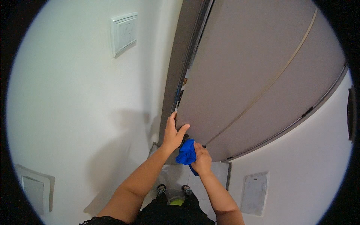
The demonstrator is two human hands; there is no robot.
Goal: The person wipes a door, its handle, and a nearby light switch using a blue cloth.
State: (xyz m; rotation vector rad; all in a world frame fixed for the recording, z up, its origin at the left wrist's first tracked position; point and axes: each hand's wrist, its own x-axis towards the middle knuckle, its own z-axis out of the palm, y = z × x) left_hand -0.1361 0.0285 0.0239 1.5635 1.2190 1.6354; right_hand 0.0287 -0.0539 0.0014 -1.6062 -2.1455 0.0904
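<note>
A grey-brown door (239,70) with a thin pale vertical strip stands slightly ajar before me. My left hand (174,136) grips its free edge, fingers at the gap and thumb on the door's face. Just to the right, my right hand (202,159) holds a bunched blue cloth (186,152). A loose end of the cloth hangs below that hand. The dark door handle (184,139) shows only in part between my hands. How much of the handle the cloth covers is hidden.
The brown door frame (173,81) runs along the left of the gap. White wall switches (124,33) and another wall plate (33,194) are on the left wall. A white panel (254,194) is on the right wall. Something yellow-green (177,202) is between my feet on the tiled floor (209,182).
</note>
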